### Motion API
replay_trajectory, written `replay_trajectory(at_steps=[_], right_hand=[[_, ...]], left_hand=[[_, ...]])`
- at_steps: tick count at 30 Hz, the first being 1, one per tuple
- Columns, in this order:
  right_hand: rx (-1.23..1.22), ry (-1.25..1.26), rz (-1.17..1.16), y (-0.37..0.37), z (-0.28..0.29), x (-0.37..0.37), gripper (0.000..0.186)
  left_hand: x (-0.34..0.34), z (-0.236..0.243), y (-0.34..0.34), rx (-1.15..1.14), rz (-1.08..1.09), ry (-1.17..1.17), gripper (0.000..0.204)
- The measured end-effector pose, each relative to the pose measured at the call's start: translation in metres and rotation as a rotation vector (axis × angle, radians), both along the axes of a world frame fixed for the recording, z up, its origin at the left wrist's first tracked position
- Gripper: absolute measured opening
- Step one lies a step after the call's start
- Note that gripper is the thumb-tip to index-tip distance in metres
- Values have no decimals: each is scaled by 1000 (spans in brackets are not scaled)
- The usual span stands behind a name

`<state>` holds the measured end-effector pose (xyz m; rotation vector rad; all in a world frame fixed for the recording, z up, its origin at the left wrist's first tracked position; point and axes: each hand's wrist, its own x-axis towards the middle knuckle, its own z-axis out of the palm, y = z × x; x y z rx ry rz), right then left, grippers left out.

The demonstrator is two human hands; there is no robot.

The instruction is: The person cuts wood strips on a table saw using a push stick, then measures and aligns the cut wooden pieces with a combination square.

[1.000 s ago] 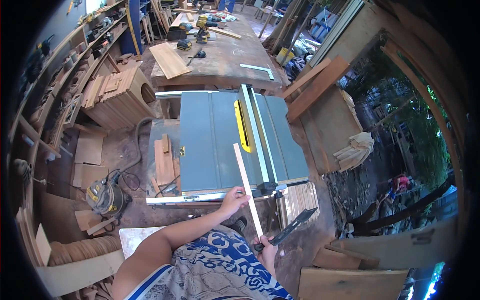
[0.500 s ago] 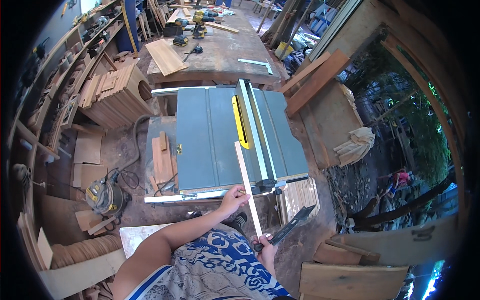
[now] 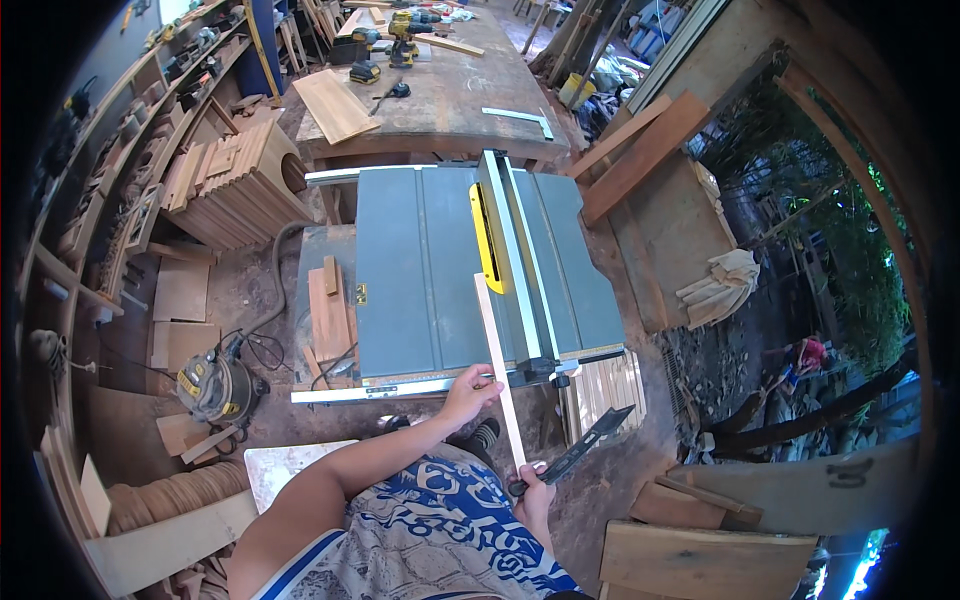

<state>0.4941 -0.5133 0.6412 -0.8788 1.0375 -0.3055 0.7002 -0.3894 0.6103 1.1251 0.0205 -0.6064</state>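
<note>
A long pale wood strip (image 3: 496, 340) slants from the table saw's grey top (image 3: 400, 270) down toward my body, its far end beside the yellow blade insert (image 3: 485, 238). My left hand (image 3: 470, 390) grips the strip at the saw's front rail, fingers closed round it. Lower right, my right hand (image 3: 535, 495) is closed on the strip's near end together with a long black plastic push stick (image 3: 595, 440), which angles up to the right. The silver fence (image 3: 520, 270) lies just right of the insert, parallel to it.
Behind the saw is a workbench (image 3: 450, 105) with drills, boards and a square. Shelving (image 3: 140, 120) and stacked wood panels (image 3: 230, 180) stand left, above a shop vacuum (image 3: 215, 385). Leaning boards (image 3: 640, 150) are at right; a person in red (image 3: 805, 355) is outside, beyond them.
The strip and both my hands have shifted slightly forward, its far end now higher along the insert. The view has shifted a little; my grip looks the same.
</note>
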Motion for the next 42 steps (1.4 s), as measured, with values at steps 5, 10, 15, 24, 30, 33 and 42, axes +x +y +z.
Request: replay_trajectory(at_steps=[5, 10, 15, 24, 30, 33, 42], right_hand=[[49, -34, -33, -6, -17, 4, 31], [48, 9, -102, -21, -56, 9, 31], [103, 117, -171, -27, -67, 16, 30], [148, 97, -236, -45, -75, 27, 28], [116, 71, -183, -45, -82, 24, 27], [138, 87, -186, -43, -73, 27, 27], [131, 76, -151, -46, -71, 25, 27]], left_hand=[[8, -29, -1, 157, -62, -222, 57], [27, -36, -6, 703, -222, -625, 73], [27, -10, -28, 1009, -252, -949, 63], [40, -14, -39, 1099, -239, -1030, 62], [45, -17, -34, 1027, -235, -982, 56], [42, -15, -35, 1045, -220, -977, 56], [41, -20, -35, 1053, -179, -1098, 55]])
